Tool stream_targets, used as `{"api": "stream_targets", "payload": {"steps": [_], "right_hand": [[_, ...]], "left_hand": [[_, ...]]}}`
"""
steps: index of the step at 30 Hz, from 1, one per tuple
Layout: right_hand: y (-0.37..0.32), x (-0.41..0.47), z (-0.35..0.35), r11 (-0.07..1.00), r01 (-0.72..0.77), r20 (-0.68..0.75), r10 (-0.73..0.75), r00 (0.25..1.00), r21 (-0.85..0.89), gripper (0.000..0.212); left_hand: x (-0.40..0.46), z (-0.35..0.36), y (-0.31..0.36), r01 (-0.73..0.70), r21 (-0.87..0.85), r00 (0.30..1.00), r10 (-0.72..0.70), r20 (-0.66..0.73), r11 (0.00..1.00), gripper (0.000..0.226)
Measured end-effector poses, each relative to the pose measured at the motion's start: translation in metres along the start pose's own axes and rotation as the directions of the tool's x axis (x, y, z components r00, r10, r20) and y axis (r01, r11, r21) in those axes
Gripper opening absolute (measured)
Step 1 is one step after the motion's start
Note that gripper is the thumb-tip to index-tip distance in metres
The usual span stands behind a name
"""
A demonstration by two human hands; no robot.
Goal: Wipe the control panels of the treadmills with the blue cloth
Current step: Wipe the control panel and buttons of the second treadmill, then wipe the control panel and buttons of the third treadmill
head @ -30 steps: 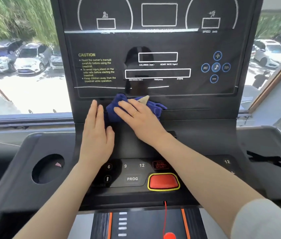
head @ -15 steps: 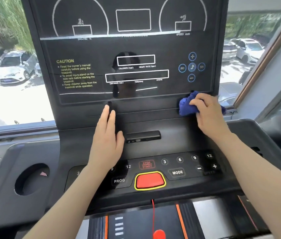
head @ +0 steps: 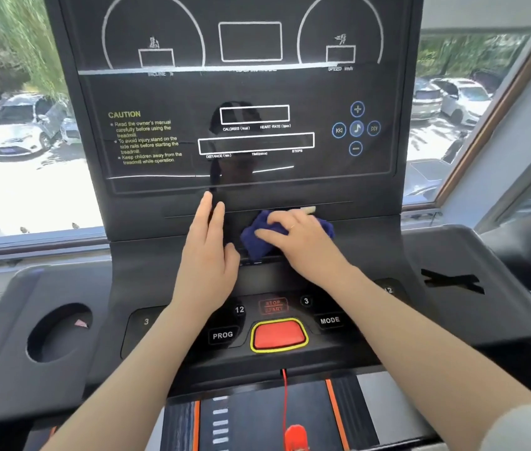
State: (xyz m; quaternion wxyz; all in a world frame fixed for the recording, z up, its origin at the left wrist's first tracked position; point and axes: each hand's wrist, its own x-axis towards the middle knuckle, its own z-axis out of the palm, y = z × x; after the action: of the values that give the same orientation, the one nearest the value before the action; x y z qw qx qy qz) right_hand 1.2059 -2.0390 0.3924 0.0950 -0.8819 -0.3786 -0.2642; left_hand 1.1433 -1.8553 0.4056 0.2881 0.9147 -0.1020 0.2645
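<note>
The black treadmill control panel fills the upper middle of the view, with its white dial outlines, caution text and blue music buttons. Below the screen, on the dark ledge, lies the bunched blue cloth. My right hand presses on the cloth with the fingers spread flat over it. My left hand rests flat on the ledge just left of the cloth, fingers straight and pointing up at the screen's lower edge.
A lower button strip with PROG, MODE and a red stop button sits under my forearms. A round cup holder is at the left. A red safety cord hangs below. Windows show parked cars outside.
My right hand has slid the cloth from the ledge's right end back toward the middle, beside my left hand. The left hand has stayed in place.
</note>
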Motion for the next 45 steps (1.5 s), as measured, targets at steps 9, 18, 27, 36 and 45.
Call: {"api": "stream_targets", "payload": {"steps": [9, 18, 27, 36, 45], "right_hand": [[0.066, -0.082, -0.042, 0.853, -0.505, -0.041, 0.504, 0.862, -0.134, 0.04], [0.002, -0.128, -0.12, 0.123, -0.707, 0.079, 0.966, 0.246, 0.697, 0.025], [-0.129, -0.247, -0.234, 0.178, -0.697, 0.03, 0.961, 0.274, 0.694, 0.023], [-0.318, -0.443, -0.345, 0.008, -0.775, -0.179, 0.974, -0.136, 0.632, 0.025], [-0.439, -0.584, -0.41, -0.192, -0.452, -0.037, 0.892, -0.45, 0.871, 0.062]], "left_hand": [[0.001, 0.0, 0.003, -0.044, -0.029, 0.995, 0.046, 0.088, 0.999, 0.057], [-0.007, 0.023, 0.07, -0.25, -0.27, 0.924, 0.313, 0.221, 0.93, 0.042], [-0.099, 0.015, 0.25, -0.052, -0.777, 0.652, 0.611, 0.449, 0.627, 0.028], [-0.314, -0.026, 0.405, 0.08, -0.895, 0.211, 0.87, 0.446, 0.439, 0.023], [-0.462, -0.058, 0.507, 0.105, -0.908, 0.025, 0.912, 0.41, 0.406, 0.017]]}}
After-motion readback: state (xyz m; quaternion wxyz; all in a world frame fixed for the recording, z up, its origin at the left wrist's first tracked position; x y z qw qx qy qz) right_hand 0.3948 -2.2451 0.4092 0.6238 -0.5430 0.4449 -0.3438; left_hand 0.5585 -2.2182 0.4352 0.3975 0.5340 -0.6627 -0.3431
